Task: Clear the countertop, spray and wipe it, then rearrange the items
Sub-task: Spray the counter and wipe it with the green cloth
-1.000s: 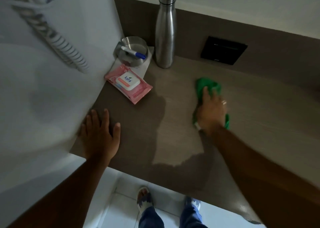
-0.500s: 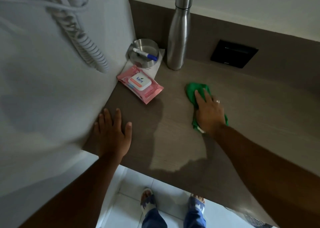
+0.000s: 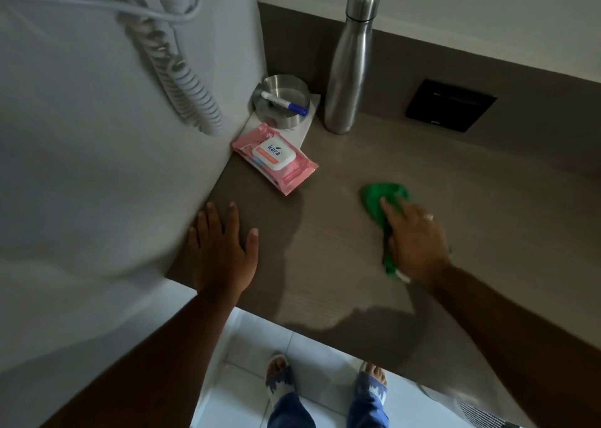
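Right hand (image 3: 418, 242) flat, fingers straight, pressing cloth (image 3: 380, 196) onto counter (image 3: 487, 200), in front of bottle (image 3: 349, 63), well apart. Left hand (image 3: 222, 255) flat, front-left of bottle. Risk: an overlong stroke tips the bottle or shoves pack (image 3: 276, 159) beside it. Cloth's long axis runs front-to-back, far end toward bottle.

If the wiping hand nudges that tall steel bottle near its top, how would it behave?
The steel bottle stands tall on a narrow base, so it would probably tip rather than slide. Its round body suggests it would roll once down.
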`<action>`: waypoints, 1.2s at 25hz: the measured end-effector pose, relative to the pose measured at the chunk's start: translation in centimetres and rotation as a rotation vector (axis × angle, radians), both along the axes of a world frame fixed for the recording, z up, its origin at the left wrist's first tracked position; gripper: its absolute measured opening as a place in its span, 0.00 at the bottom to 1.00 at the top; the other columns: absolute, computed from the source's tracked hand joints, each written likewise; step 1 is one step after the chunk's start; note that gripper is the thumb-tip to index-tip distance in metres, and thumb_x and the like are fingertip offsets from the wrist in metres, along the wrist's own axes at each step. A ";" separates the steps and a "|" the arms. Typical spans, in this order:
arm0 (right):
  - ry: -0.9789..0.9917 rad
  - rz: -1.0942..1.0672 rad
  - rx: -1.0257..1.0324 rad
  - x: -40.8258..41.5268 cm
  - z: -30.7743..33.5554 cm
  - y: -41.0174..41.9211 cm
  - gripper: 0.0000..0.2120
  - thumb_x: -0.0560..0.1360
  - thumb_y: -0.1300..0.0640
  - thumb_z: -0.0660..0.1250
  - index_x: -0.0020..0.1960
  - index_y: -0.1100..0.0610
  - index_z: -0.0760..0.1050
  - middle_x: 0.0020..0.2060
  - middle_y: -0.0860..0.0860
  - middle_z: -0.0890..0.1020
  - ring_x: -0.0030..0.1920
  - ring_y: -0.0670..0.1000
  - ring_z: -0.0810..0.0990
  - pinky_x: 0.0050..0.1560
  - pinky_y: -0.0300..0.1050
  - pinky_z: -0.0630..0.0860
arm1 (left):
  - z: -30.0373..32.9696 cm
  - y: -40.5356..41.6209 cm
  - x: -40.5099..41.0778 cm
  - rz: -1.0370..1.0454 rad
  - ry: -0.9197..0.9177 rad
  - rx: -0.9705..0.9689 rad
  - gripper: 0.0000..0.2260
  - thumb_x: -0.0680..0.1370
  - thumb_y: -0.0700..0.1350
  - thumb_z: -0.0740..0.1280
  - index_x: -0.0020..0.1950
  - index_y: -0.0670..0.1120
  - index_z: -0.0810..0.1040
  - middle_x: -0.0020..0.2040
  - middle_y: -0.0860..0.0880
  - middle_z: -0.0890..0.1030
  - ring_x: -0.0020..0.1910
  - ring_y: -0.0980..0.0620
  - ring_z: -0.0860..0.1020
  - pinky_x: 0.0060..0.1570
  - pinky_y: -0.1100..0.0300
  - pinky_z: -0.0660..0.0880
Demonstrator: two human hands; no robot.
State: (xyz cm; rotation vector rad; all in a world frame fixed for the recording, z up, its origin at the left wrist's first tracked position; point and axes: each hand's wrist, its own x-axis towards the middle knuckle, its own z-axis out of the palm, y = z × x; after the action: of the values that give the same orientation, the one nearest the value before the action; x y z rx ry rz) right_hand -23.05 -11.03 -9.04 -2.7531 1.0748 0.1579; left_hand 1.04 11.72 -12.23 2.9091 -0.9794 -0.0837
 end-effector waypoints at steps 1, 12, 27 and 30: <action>0.000 -0.161 0.026 1.6 0.2 -1.2 0.33 0.74 0.55 0.62 0.77 0.52 0.58 0.75 0.60 0.62 0.69 0.67 0.65 0.66 0.60 0.67 | 0.0 -0.1 0.0 0.005 -0.003 -0.007 0.31 0.78 0.60 0.52 0.78 0.48 0.59 0.77 0.36 0.59 0.76 0.36 0.58 0.73 0.41 0.54; -0.238 0.133 0.400 6.9 0.2 13.7 0.31 0.80 0.47 0.54 0.78 0.44 0.42 0.79 0.53 0.48 0.77 0.58 0.53 0.73 0.58 0.55 | 2.0 0.9 0.6 0.050 0.248 -0.291 0.30 0.79 0.57 0.50 0.77 0.43 0.62 0.78 0.39 0.60 0.77 0.40 0.57 0.76 0.44 0.51; -0.009 0.129 0.055 4.4 -1.6 7.8 0.31 0.80 0.38 0.40 0.79 0.51 0.49 0.79 0.56 0.52 0.78 0.59 0.49 0.76 0.59 0.47 | 2.6 -1.4 3.9 -0.238 0.085 0.168 0.32 0.81 0.53 0.56 0.79 0.40 0.49 0.80 0.40 0.51 0.79 0.40 0.50 0.75 0.48 0.53; 0.018 0.139 0.035 4.6 -1.6 8.0 0.34 0.79 0.35 0.41 0.79 0.53 0.49 0.78 0.58 0.50 0.78 0.60 0.48 0.75 0.61 0.49 | 3.1 -3.8 4.3 -0.258 0.153 0.151 0.34 0.78 0.50 0.59 0.79 0.40 0.50 0.80 0.41 0.52 0.79 0.41 0.50 0.77 0.47 0.53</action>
State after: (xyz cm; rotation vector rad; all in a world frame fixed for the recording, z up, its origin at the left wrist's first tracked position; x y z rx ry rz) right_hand -18.44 -3.06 -10.64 -2.7993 0.8754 0.2195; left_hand 5.33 7.96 -9.08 2.8338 -1.3679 -0.4041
